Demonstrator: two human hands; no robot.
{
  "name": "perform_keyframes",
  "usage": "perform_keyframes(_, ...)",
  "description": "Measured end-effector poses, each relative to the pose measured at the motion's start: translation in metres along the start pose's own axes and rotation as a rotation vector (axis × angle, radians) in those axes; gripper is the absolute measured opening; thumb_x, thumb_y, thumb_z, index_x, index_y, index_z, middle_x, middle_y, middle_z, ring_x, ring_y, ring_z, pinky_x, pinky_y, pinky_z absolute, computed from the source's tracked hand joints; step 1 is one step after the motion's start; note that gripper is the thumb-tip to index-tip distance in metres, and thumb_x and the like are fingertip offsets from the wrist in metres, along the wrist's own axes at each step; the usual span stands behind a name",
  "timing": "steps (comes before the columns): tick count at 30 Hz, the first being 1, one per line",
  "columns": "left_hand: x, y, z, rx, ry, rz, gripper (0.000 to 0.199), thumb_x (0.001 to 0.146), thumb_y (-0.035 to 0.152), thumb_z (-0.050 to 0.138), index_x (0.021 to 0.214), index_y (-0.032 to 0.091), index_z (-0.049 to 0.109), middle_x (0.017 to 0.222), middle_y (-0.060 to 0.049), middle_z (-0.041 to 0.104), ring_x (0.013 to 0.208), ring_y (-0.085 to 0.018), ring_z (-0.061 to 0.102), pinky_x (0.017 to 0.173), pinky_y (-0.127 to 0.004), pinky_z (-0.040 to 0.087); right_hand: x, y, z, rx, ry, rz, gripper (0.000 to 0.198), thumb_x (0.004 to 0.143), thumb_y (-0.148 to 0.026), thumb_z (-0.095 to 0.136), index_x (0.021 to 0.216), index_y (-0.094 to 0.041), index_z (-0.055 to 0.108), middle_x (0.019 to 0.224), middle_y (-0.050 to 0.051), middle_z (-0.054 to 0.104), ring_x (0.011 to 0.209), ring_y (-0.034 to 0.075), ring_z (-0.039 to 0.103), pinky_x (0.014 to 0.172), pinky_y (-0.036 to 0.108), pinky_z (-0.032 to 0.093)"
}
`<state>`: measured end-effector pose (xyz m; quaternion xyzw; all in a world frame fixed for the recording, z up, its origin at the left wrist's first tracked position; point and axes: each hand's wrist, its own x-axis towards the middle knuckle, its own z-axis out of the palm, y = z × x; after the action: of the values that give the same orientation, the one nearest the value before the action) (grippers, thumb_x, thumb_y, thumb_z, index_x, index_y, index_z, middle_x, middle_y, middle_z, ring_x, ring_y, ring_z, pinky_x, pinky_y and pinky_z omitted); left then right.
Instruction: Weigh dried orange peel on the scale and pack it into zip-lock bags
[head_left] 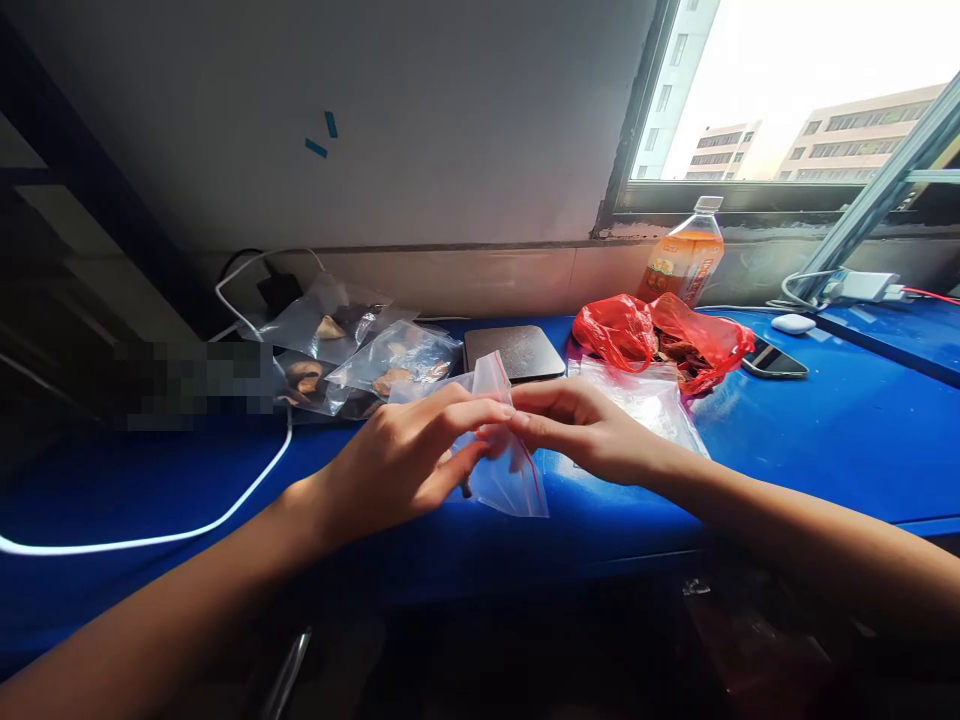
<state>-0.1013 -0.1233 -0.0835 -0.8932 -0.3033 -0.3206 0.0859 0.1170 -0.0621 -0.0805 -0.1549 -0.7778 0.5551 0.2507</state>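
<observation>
Both hands meet over the front of the blue table, pinching a clear zip-lock bag [517, 485] with a red seal line. My left hand [409, 440] closes round the bag from the left; part of its contents is hidden behind the fingers. Fingertips of my right hand [581, 425] press the bag's seal edge from the right. Behind the hands lies a flat digital scale [514, 350] with a metal top. Filled clear bags [397, 360] holding brown dried pieces are piled to its left. Flat clear bags [652, 400] lie beyond my right hand.
A red plastic bag [615, 330] with brown dried pieces stands at the back right, before a bottle of orange drink [686, 250]. Further right are a phone [776, 360], a white earphone case [793, 324] and a power strip [862, 287]. A white cable [187, 543] curves across the left side.
</observation>
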Motion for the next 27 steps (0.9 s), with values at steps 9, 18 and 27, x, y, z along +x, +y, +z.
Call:
perform_keyframes(9, 0.001, 0.0, -0.004, 0.027, -0.09, -0.024, 0.035, 0.094, 0.014, 0.058, 0.127, 0.019, 0.049, 0.095, -0.003, 0.068, 0.079, -0.013, 0.066, 0.065, -0.022, 0.052, 0.003, 0.008, 0.003, 0.04, 0.012, -0.028, 0.026, 0.092, -0.037, 0.059, 0.093, -0.013, 0.068, 0.072, 0.0, 0.061, 0.067, 0.012, 0.055, 0.064, 0.025, 0.045)
perform_keyframes(18, 0.001, -0.003, -0.001, 0.017, 0.008, 0.041, 0.007, 0.095, 0.015, 0.058, 0.1, 0.02, 0.059, 0.08, 0.001, 0.069, 0.069, -0.011, 0.064, 0.067, -0.022, 0.049, -0.003, 0.002, 0.022, -0.038, 0.201, -0.101, 0.036, 0.083, -0.018, 0.058, 0.114, -0.021, 0.041, 0.072, -0.004, 0.06, 0.066, 0.012, 0.056, 0.057, 0.024, 0.041)
perform_keyframes(27, 0.005, 0.0, -0.004, 0.016, -0.014, 0.08, 0.008, 0.097, 0.015, 0.055, 0.098, 0.019, 0.061, 0.081, -0.002, 0.068, 0.07, -0.012, 0.064, 0.066, -0.023, 0.05, -0.001, 0.001, 0.025, -0.064, 0.171, -0.141, 0.022, 0.077, -0.013, 0.056, 0.083, -0.024, 0.038, 0.076, -0.003, 0.052, 0.068, 0.011, 0.054, 0.059, 0.025, 0.043)
